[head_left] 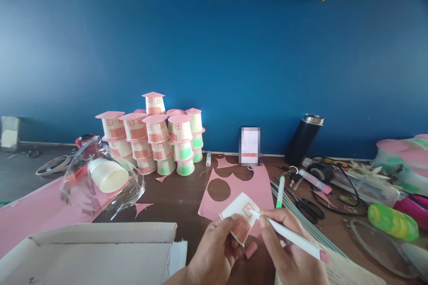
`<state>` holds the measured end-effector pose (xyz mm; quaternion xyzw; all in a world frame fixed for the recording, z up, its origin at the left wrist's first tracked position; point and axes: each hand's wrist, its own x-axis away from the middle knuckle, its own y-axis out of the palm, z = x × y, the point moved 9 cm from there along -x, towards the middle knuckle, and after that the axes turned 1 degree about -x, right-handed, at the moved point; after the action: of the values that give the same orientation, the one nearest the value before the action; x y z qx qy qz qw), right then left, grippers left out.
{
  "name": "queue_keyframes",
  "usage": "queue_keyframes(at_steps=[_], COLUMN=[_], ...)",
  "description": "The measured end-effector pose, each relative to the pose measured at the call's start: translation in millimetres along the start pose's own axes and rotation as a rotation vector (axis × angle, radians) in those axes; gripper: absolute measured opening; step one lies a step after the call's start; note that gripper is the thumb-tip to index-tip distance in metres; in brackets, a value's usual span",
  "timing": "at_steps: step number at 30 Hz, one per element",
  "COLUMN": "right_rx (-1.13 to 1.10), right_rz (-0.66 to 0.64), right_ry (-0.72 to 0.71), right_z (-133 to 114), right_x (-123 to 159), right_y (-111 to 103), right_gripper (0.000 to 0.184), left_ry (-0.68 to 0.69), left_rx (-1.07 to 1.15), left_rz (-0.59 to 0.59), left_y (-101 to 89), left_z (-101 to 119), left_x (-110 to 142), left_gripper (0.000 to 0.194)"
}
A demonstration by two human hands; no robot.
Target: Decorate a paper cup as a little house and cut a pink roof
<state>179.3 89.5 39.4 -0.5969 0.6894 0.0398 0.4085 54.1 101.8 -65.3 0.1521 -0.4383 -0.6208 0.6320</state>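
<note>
In my left hand (214,247) is a white paper cup (238,205), tilted on its side, with a reddish filled-in door and a window outline drawn on it. My right hand (290,249) grips a white marker (294,234) with a reddish end. The marker's tip meets the cup at the window outline. A reddish marker cap (250,250) lies on the table just below the cup. Behind the cup is a pink paper sheet (259,189) with round pieces cut out. A green-ended marker (280,191) rests at the sheet's right edge.
Stacked cup houses (156,131) with pink roofs stand back left. A clear bag (133,187) holds a white cup (109,176). Front left is a white cardboard box (100,256). To the right are a black flask (302,140), scissors (309,209), cables and a yellow-green bundle (393,221).
</note>
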Motion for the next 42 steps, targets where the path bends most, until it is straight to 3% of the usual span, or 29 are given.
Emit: queue_keyframes(at_steps=[25,32,42], right_rx=[-0.004,-0.012,-0.009], right_rz=[0.003,0.003,0.005], right_ry=[0.019,0.008,0.026], right_z=[1.1,0.7,1.6], right_x=[-0.6,-0.6,0.2], right_y=[0.3,0.4,-0.6], right_gripper=[0.012,0.011,0.012], left_ry=[-0.036,-0.069,-0.072], left_rx=[0.052,0.067,0.088], left_rz=[-0.005,0.053,0.050], left_y=[-3.0,-6.0,-5.3], left_z=[-2.7,-3.3,-2.1], left_x=[-2.5,-1.1,-0.2], left_gripper=[0.023,0.013,0.014])
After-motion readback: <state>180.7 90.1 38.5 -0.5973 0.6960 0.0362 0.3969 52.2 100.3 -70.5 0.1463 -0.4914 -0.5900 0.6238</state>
